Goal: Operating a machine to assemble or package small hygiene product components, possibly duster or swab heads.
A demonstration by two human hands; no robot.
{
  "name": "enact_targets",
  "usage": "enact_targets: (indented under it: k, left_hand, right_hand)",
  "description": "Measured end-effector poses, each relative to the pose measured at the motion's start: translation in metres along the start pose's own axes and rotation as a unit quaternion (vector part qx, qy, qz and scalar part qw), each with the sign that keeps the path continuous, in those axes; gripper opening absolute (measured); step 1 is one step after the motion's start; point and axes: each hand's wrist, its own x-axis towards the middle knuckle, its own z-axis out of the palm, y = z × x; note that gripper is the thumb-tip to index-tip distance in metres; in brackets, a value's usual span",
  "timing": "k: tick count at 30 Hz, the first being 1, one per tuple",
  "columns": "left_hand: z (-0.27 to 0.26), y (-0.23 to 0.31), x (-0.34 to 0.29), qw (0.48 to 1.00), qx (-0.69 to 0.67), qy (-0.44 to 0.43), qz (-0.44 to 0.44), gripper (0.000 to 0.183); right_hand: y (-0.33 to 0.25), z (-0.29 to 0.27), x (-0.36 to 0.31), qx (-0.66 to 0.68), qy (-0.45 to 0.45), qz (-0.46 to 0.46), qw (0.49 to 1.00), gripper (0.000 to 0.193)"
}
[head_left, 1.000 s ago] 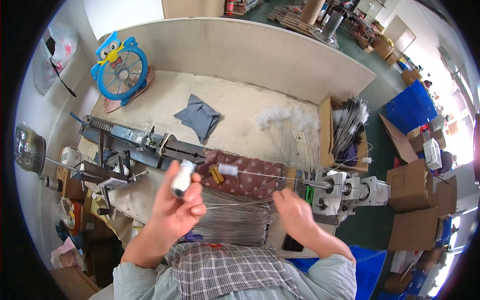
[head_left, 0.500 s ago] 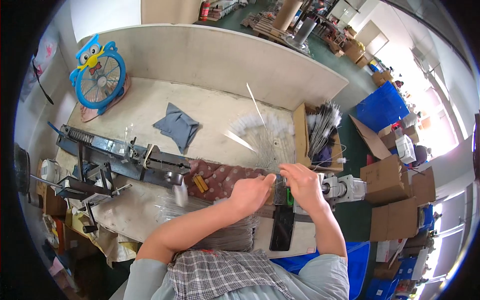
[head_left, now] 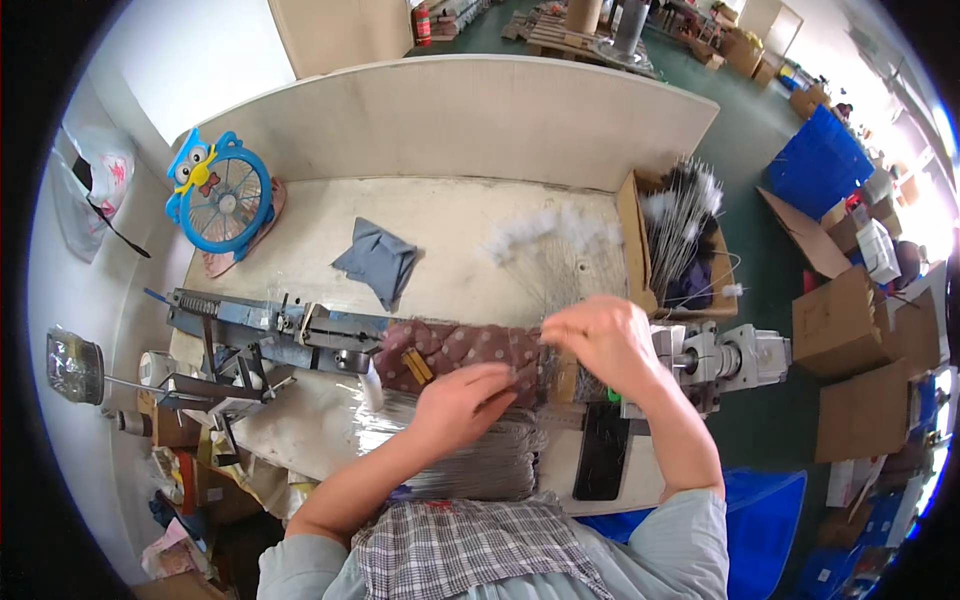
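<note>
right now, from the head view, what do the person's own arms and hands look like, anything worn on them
The left hand and right hand are bare, with no gloves visible. Pale grey-blue sleeves end around the elbows, leaving the forearms uncovered. No watch or bracelet shows.

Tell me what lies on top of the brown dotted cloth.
A yellow block lies on the dotted cloth. The left hand hides part of the cloth's near side; anything there cannot be seen.
</note>
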Motion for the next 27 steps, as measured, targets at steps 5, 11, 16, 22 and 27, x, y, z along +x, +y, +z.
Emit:
enact_targets:
  k: [5, 11, 16, 22, 27]
  left_hand:
    - [-0.024, -0.001, -0.052, 0.953, -0.195, -0.021, -0.232, 0.016]
    - [-0.025, -0.02, -0.077, 0.658, -0.575, 0.089, -0.477, 0.032]
    - [-0.034, -0.057, -0.078, 0.425, -0.726, 0.185, -0.508, 0.053]
    - [-0.087, -0.051, -0.075, 0.463, -0.757, 0.242, -0.393, 0.053]
    - [-0.065, -0.042, -0.054, 0.744, -0.476, 0.25, -0.396, 0.048]
  right_hand:
    - [0.021, 0.006, 0.001, -0.068, -0.147, 0.127, 0.979, 0.015]
    - [-0.002, 0.0, 0.009, 0.041, -0.192, 0.128, 0.972, 0.015]
    - [-0.037, 0.064, 0.04, 0.109, -0.063, -0.158, 0.979, 0.014]
    - [-0.068, 0.134, 0.063, 0.048, -0.007, -0.127, 0.991, 0.009]
    - [-0.079, 0.131, 0.069, 0.012, -0.055, -0.086, 0.995, 0.008]
